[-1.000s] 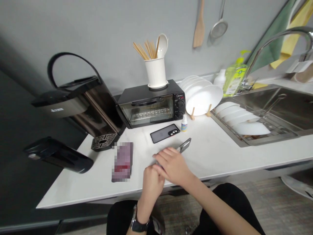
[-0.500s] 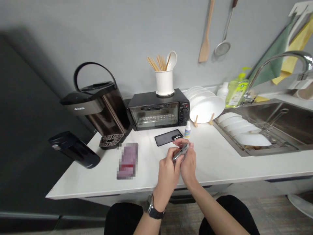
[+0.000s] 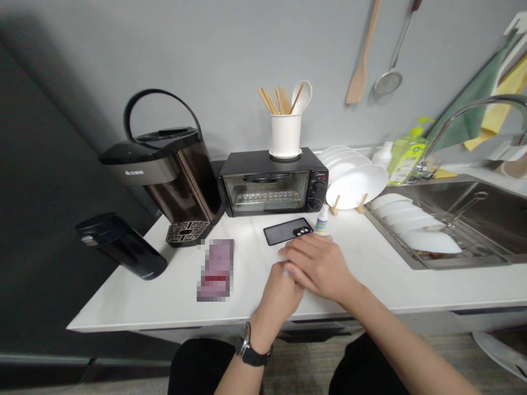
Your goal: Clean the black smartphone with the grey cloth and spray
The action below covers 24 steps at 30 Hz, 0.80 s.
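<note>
My right hand [image 3: 319, 266] lies over my left hand [image 3: 282, 291], its fingers bent and close together. Most of the phone in my left hand is covered; only a pale sliver of its edge [image 3: 327, 237] shows beyond my right knuckles. What my right fingers touch underneath is hidden. Just behind the hands, a black-rimmed translucent phone case [image 3: 286, 231] with camera holes lies flat on the white counter [image 3: 255, 296]. Close to its right end stands a small white bottle [image 3: 321, 219] with a blue and yellow label.
A toaster oven [image 3: 272, 192] carries a white utensil cup [image 3: 286, 134]. Left are a water dispenser [image 3: 181, 181], a dark flask [image 3: 123, 247] and a blurred-out purple item [image 3: 216, 269]. Racked plates [image 3: 356, 184], a soap bottle [image 3: 405, 156] and a sink [image 3: 489, 203] with bowls are right.
My right hand has moved from the phone's right side to over it and my left hand, hiding the phone. The view has shifted slightly, with the counter items staying in place.
</note>
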{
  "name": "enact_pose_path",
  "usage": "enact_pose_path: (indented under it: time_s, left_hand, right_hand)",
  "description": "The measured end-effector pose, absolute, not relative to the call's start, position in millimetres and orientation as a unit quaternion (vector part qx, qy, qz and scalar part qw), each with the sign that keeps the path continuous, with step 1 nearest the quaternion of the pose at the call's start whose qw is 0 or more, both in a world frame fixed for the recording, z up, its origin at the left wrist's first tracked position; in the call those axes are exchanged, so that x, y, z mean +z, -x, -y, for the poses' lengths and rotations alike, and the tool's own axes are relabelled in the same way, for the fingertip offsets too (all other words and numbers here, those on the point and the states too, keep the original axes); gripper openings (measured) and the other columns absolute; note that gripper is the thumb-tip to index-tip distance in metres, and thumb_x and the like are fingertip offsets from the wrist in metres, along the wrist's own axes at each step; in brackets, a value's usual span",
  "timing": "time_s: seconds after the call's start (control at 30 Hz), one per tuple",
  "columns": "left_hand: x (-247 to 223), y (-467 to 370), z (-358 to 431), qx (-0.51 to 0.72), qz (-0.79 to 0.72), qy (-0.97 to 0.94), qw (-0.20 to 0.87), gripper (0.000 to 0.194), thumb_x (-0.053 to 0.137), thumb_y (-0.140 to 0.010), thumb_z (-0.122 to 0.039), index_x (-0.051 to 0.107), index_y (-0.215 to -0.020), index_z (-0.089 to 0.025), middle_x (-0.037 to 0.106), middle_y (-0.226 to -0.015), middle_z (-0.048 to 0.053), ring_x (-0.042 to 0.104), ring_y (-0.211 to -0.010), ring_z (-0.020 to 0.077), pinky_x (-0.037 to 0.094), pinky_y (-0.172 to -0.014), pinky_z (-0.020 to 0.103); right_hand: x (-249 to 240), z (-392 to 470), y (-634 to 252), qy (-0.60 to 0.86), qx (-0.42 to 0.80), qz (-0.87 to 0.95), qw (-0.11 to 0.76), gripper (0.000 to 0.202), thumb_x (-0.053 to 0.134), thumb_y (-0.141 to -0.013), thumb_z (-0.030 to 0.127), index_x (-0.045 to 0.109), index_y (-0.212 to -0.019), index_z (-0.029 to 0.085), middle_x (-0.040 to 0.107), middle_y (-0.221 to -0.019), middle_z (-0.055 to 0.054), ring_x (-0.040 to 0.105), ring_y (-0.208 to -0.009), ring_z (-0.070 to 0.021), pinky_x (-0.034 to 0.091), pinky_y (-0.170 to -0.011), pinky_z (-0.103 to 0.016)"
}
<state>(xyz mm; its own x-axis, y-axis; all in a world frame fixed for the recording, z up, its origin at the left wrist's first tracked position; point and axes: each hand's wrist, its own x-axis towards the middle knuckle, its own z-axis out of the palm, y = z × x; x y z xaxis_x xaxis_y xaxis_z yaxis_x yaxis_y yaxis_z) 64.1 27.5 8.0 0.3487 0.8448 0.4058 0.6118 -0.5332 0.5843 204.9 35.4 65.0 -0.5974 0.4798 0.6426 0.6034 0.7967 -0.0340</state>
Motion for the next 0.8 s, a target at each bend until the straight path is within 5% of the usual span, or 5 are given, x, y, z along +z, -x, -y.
enact_pose_path:
  time_s: [0.13,0.3,0.47,0.63,0.8]
  left_hand:
    - [8.3,-62.2,-19.3,0.357,-0.473,-0.776,0.217,0.014,0.055,-0.088,-0.012,0.066,-0.083,-0.018,0.073,-0.078,0.007,0.071,-0.075,0.0215,0.054,-0.070,0.029]
    - [-6.9,-58.1,-12.4,0.443,-0.491,-0.711,0.239,0.014,0.062,-0.080,-0.013,0.064,-0.093,-0.017,0.073,-0.092,0.010,0.070,-0.084,0.0230,0.056,-0.069,0.031]
    - [3.8,-62.3,-19.0,0.362,-0.488,-0.751,0.260,0.018,0.054,-0.084,-0.009,0.062,-0.072,-0.019,0.069,-0.070,0.004,0.066,-0.066,0.0175,0.049,-0.063,0.026]
    - [7.2,-61.9,-24.3,0.420,-0.481,-0.737,0.222,0.020,0.056,-0.080,-0.008,0.069,-0.093,-0.017,0.077,-0.097,0.012,0.072,-0.087,0.0229,0.054,-0.071,0.028]
    - [11.1,-58.6,-25.0,0.373,-0.479,-0.748,0.267,0.017,0.054,-0.086,-0.014,0.061,-0.071,-0.019,0.067,-0.064,0.003,0.063,-0.060,0.0165,0.049,-0.060,0.025]
  right_hand:
    - [70.3,-33.8,-211.0,0.433,-0.050,0.832,0.344,0.052,0.030,-0.111,0.032,0.071,-0.083,0.017,0.071,-0.079,-0.007,0.064,-0.076,-0.0202,0.044,-0.071,-0.035]
    - [74.9,-25.6,-198.9,0.327,-0.084,0.897,0.285,0.041,0.039,-0.109,0.031,0.073,-0.090,0.018,0.074,-0.087,-0.007,0.064,-0.082,-0.0217,0.042,-0.079,-0.036]
    - [82.9,-28.2,-201.4,0.529,-0.057,0.805,0.262,0.047,0.040,-0.108,0.033,0.069,-0.074,0.019,0.070,-0.072,-0.006,0.063,-0.068,-0.0202,0.035,-0.064,-0.035]
    - [86.1,-29.1,-195.3,0.338,-0.071,0.910,0.229,0.030,0.048,-0.105,0.032,0.074,-0.094,0.020,0.075,-0.092,-0.005,0.067,-0.085,-0.0220,0.041,-0.076,-0.036]
    - [88.2,-36.0,-200.8,0.504,-0.035,0.830,0.236,0.043,0.039,-0.108,0.029,0.072,-0.083,0.018,0.073,-0.078,-0.005,0.065,-0.072,-0.0194,0.037,-0.065,-0.034]
